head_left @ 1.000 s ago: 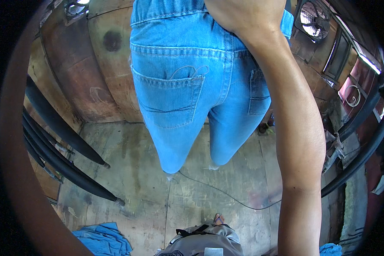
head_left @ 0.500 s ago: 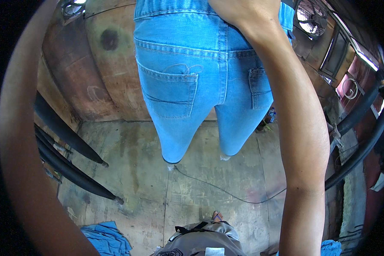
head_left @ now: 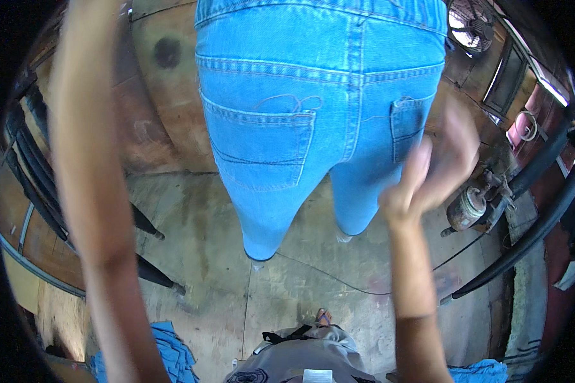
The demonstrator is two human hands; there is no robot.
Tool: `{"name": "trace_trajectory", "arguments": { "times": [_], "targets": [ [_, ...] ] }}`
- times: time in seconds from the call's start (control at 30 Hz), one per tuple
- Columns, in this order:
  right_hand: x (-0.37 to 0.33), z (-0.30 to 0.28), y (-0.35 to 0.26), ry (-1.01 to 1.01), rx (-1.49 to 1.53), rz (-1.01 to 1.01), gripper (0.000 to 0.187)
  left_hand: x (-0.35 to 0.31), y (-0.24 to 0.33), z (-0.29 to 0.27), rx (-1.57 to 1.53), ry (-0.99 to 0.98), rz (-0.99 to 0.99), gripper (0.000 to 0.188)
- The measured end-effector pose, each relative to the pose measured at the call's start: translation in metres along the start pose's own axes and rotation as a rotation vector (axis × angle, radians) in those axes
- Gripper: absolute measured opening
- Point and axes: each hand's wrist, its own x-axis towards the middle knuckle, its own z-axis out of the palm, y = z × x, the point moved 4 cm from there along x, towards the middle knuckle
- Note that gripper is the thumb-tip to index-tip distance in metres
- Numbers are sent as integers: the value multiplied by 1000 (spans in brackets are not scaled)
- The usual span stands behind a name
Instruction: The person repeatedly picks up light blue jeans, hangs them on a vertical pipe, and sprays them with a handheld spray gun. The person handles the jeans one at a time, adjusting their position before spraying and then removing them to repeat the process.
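Observation:
A pair of light blue jeans (head_left: 268, 150) hangs in front of me, back side toward me, the legs filled out as if on a form. Loose thread loops lie over the left back pocket (head_left: 259, 143). Beside the right back pocket is my right hand (head_left: 437, 163), blurred by motion, its thumb and fingers apart with nothing in them. Whether it touches the denim I cannot tell. My left forearm (head_left: 96, 191) rises along the left side. The left hand lies beyond the upper edge of the picture.
On the right hangs a spray gun with a jar (head_left: 466, 207), by thick black hoses (head_left: 524, 252). More black tubes (head_left: 153, 271) stand at left. Folded blue cloth (head_left: 172, 351) lies low left, another blue pile (head_left: 479, 372) low right. A fan (head_left: 471, 25) is mounted upper right. A thin cable (head_left: 338, 281) crosses the floor.
My right hand has come off the waistband and down beside the right back pocket. My left arm has swung inward and up. The spray gun has come into sight from behind my right arm.

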Motion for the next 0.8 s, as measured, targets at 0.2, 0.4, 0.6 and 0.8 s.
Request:
{"name": "trace_trajectory", "arguments": {
  "times": [0.2,0.4,0.6,0.8],
  "targets": [
    [-316,-82,-34,-418,-408,821,118,-206,293,12,-762,-1222,-199,33],
    [-338,-79,-12,-333,-531,1031,127,-324,361,-28,-90,-2044,555,27],
    [-316,-80,42,-405,-403,1048,123,-290,325,-105,-29,-1811,696,28],
    [-342,-35,36,-526,-140,1143,132,-273,374,-65,-167,-2164,515,32]
  ]
}}
